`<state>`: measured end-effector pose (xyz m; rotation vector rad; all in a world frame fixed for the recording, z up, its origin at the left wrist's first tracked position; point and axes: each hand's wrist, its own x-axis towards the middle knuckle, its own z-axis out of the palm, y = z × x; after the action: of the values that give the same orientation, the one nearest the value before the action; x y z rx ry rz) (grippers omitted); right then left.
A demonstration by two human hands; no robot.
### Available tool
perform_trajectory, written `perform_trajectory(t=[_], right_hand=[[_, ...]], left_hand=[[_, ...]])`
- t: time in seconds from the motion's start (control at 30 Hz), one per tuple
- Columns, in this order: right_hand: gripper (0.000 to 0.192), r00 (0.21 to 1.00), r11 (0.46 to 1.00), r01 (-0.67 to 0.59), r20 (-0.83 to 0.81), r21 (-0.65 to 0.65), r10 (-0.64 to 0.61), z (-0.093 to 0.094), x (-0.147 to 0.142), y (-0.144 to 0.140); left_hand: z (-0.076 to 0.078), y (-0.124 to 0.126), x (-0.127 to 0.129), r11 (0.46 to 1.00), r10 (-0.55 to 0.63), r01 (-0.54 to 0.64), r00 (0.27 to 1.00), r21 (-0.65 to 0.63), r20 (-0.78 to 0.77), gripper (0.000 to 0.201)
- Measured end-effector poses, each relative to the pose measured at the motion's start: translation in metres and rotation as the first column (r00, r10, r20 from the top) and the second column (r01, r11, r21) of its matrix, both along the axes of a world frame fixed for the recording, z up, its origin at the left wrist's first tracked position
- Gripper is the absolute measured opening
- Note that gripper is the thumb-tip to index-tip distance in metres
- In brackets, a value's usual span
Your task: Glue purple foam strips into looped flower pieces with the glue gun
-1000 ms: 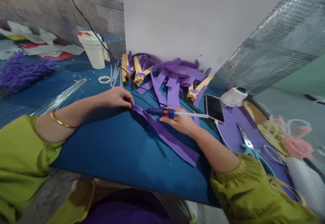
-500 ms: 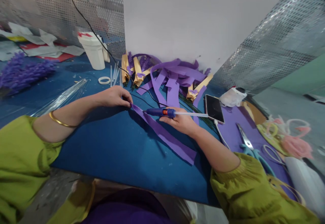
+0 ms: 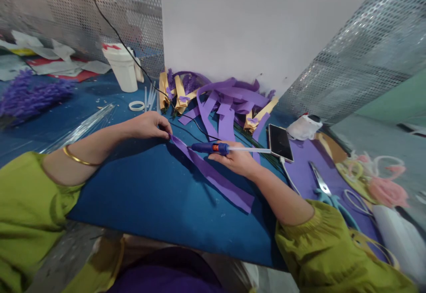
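Note:
My left hand [image 3: 153,126] pinches the upper end of a purple paper strip [image 3: 218,180], which slants down to the right across the blue table. In my right hand [image 3: 238,159] is a blue hot glue gun [image 3: 209,147], its nozzle pointing left at the strip close to my left fingers. A white glue stick [image 3: 249,150] sticks out of the gun's back end. Whether the nozzle touches the strip I cannot tell. Part of my right fingers is hidden behind the gun.
Purple strips [image 3: 227,120] and small wrapped lavender bunches [image 3: 182,98] lie at the back by a white board [image 3: 259,22]. A phone [image 3: 280,143] and scissors [image 3: 321,180] are on the right. The gun's black cord [image 3: 109,23] crosses from upper left. Left stands a white container [image 3: 121,69].
The strip's lower end has shifted slightly left. My left hand has moved a touch to the left with the upper end; the glue gun stays almost in place.

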<state>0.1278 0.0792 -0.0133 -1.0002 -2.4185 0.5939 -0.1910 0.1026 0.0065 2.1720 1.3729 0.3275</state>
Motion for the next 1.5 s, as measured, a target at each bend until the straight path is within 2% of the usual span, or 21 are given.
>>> perform_trajectory(t=[1.23, 1.4, 1.5], right_hand=[[0.044, 0.997, 0.999, -0.031, 0.068, 0.018, 0.029, 0.0003, 0.0004, -0.0001], [0.044, 0.990, 0.995, -0.044, 0.140, 0.090, 0.031, 0.0002, 0.0013, -0.0003], [0.042, 0.961, 0.965, -0.155, 0.258, 0.210, 0.099, 0.0001, 0.0028, 0.0000]], left_hand=[[0.0011, 0.0033, -0.0075, 1.000, 0.004, -0.004, 1.000, -0.002, 0.020, 0.021], [-0.0007, 0.0041, -0.0078, 1.000, 0.011, -0.011, 1.000, -0.002, 0.009, 0.022], [-0.0019, 0.0048, -0.0082, 1.000, 0.005, -0.005, 1.000, -0.002, 0.002, 0.023]])
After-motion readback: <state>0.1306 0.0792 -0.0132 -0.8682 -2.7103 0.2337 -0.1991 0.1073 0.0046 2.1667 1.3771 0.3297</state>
